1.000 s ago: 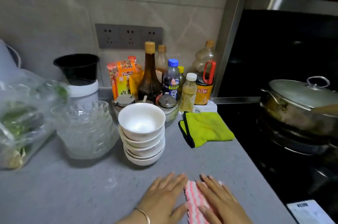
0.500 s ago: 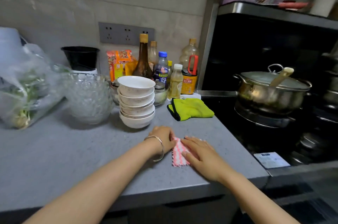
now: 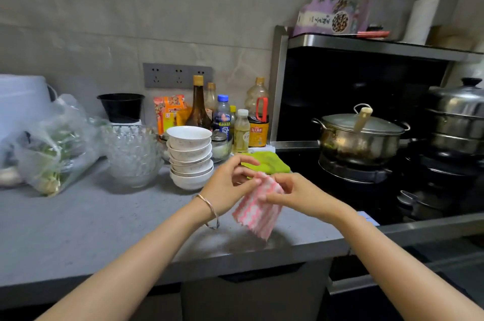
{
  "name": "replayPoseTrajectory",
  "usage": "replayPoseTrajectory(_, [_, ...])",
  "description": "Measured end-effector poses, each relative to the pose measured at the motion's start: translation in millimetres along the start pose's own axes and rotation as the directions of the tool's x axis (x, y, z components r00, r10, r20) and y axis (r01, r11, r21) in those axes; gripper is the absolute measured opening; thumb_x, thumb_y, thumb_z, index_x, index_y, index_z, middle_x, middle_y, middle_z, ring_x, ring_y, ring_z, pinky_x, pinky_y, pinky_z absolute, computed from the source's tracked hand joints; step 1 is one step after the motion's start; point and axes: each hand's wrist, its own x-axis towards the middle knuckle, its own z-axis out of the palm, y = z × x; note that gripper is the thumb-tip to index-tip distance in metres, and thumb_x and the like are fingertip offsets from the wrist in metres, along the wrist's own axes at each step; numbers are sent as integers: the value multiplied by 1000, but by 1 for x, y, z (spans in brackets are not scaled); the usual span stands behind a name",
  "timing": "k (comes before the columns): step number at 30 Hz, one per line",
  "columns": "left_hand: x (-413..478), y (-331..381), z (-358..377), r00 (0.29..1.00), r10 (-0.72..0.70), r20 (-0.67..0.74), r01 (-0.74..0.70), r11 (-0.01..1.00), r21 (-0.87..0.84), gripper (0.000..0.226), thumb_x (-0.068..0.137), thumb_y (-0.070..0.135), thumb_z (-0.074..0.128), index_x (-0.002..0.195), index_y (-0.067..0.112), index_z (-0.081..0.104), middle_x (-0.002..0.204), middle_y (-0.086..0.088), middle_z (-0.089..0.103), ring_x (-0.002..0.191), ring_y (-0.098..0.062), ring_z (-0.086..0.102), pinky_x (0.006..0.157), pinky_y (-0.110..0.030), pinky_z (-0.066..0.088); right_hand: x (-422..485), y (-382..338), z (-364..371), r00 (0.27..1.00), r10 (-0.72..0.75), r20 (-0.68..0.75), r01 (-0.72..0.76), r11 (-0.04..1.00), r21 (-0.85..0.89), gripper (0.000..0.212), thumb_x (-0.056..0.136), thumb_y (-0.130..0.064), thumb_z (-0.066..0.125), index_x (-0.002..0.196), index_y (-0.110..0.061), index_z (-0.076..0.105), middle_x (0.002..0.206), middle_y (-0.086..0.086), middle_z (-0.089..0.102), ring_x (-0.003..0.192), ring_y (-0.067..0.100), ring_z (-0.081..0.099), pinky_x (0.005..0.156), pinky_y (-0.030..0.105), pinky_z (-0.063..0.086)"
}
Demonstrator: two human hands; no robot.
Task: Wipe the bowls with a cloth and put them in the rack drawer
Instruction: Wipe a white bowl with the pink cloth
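A stack of several white bowls (image 3: pixel 190 159) stands on the grey counter (image 3: pixel 91 221), just left of my hands. A pink-and-white striped cloth (image 3: pixel 258 212) hangs in the air above the counter's front edge. My left hand (image 3: pixel 230 187) pinches its upper left part and my right hand (image 3: pixel 293 193) grips its upper right side. Both hands are about level with the lowest bowls. No rack drawer is in sight.
Stacked glass bowls (image 3: pixel 133 155) and a bag of greens (image 3: pixel 49 153) sit left of the white bowls. Sauce bottles (image 3: pixel 225 121) line the wall behind. A yellow-green cloth (image 3: pixel 267 163) lies by the stove, where a lidded pot (image 3: pixel 360 137) and a steamer (image 3: pixel 458 121) stand.
Both hands lay on the striped cloth flat on the counter; now they have lifted it and hold it up between them. The camera has pulled back and higher.
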Motion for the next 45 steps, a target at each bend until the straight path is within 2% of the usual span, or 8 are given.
replayPoseTrajectory(4, [-21,30,1,982,-173,-76,146,950,-276,14,90,11,63,103,14,59,76,2,71,67,-3,64,59,-15,51,-24,-41,5,1000,-2,26,-6,963,269,16,86,-14,68,101,-8,66,83,-2,73,78,10,69,71,19,53])
replayPoseTrajectory(8, [-35,49,-3,979,-184,-84,150,939,-311,23,85,17,67,107,13,60,76,1,73,68,-8,66,60,-18,52,-41,-63,12,982,52,180,-113,932,345,26,81,-26,68,103,-14,66,92,2,74,85,16,71,76,24,55])
replayPoseTrajectory(13, [-39,66,-22,996,-68,-62,63,994,-85,19,81,14,73,96,18,63,70,4,73,65,-2,65,64,-16,51,-41,-80,23,912,168,375,-334,834,439,38,79,-33,64,113,-17,60,108,2,71,103,19,66,93,31,52])
replayPoseTrajectory(22, [-22,5,-114,920,-27,-391,151,945,289,28,90,16,63,117,13,58,114,-1,60,100,-16,57,87,-25,47,12,-68,54,933,304,191,-336,548,766,23,94,-17,56,112,-6,65,107,11,72,84,16,72,76,29,59])
replayPoseTrajectory(30, [31,-36,-149,973,74,-217,126,619,775,49,93,38,58,138,28,44,145,5,42,136,-14,28,113,-33,22,83,-32,47,938,274,210,-281,251,926,38,101,-28,40,119,-3,61,110,19,70,88,28,72,61,37,60])
replayPoseTrajectory(37, [72,-42,-156,999,-36,14,-2,309,951,31,97,44,47,121,30,61,125,7,60,122,-13,45,98,-24,25,127,-12,31,945,244,216,-278,254,927,38,100,-27,39,122,-4,61,116,18,68,99,30,69,69,39,60])
replayPoseTrajectory(41, [78,-46,-159,995,-91,33,-7,269,963,25,98,43,45,110,29,62,114,3,65,113,-18,50,92,-26,28,135,-8,30,946,232,225,-273,200,941,42,100,-28,38,124,-2,60,120,21,65,105,34,66,75,45,59])
replayPoseTrajectory(45, [80,-43,-164,998,-48,46,-25,364,931,25,98,36,48,107,20,64,111,-1,67,108,-18,55,88,-23,32,130,-14,28,955,200,220,-251,145,957,42,101,-26,36,112,3,66,109,24,69,87,35,71,57,42,59])
